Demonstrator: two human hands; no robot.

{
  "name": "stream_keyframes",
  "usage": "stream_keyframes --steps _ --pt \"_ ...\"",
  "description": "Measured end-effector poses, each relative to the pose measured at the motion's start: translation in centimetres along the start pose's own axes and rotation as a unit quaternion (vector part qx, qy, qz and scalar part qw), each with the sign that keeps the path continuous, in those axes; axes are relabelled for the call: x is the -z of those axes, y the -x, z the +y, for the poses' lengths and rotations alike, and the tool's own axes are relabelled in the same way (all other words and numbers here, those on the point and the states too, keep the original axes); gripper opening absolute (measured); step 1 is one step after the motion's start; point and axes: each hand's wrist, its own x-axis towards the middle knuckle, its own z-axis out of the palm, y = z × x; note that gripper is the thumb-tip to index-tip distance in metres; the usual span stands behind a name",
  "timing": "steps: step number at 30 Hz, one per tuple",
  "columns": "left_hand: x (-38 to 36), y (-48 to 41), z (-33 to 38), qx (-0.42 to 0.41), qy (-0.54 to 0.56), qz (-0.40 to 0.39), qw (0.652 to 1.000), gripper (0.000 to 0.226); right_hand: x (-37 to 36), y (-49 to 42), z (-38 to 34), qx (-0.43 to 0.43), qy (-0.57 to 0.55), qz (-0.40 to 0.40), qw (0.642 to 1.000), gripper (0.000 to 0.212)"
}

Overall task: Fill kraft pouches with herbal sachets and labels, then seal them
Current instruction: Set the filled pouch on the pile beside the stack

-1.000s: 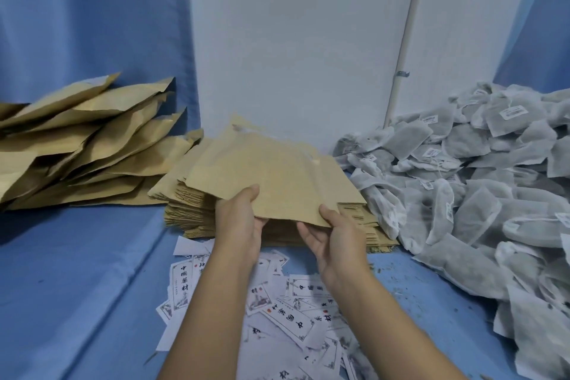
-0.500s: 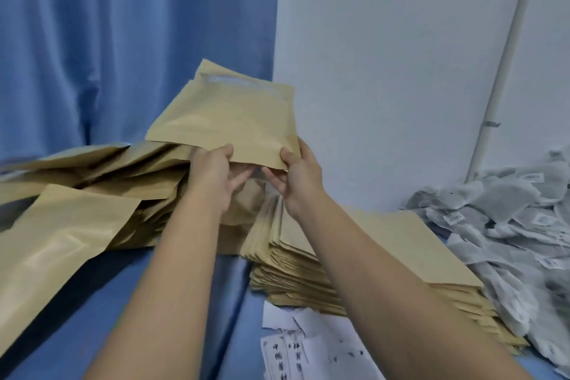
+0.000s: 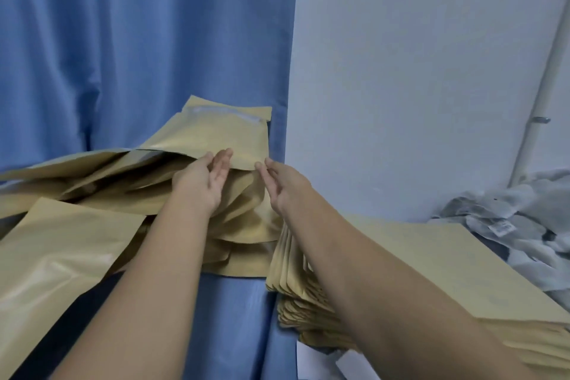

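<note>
- The sachets (image 3: 509,225) show only as a blurred grey heap cut off by the right edge; the print on their tags cannot be read.
- Of the labels (image 3: 317,362), only a few white corners show at the bottom, tucked under the right forearm and the stack (image 3: 431,271).
- That stack of flat pouches is partly covered by the right forearm and runs out of view on the right.
- The pile (image 3: 101,191) of pouches on the left is cut by the left edge, and its inner layers sit in shadow.
- A pale strip runs along the far mouth of the pouch (image 3: 216,139); whether it is sealed cannot be told.
- Half a second ago both hands pinched the pouch by its near edge and held it in the air above the pile. It now lies on top of the pile, its far end against the curtain (image 3: 138,40), just beside the wall (image 3: 416,71).
- The left hand (image 3: 200,182) holds nothing: its fingers are straight and together, palm turned inward, tips at the pouch's near edge.
- The right hand (image 3: 283,185) also holds nothing, its fingers straight with tips at the pouch's near right corner.
- Whether either hand's fingertips actually touch the pouch cannot be told.
</note>
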Motion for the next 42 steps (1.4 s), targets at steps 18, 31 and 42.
stream_keyframes --steps 18,31,42 --pt "-2.5 13.2 -9.8 0.001 -0.114 0.002 0.993 0.013 11.9 11.0 -6.9 0.044 0.294 -0.052 0.953 0.01" --pt "-1.0 22.0 -21.7 0.153 -0.137 -0.13 0.97 0.025 24.4 14.2 -7.7 0.251 0.842 -0.015 0.477 0.022" --pt "0.4 21.8 -22.4 -0.043 -0.156 -0.008 0.987 0.024 25.4 15.8 -5.5 0.391 0.737 0.049 0.549 0.03"
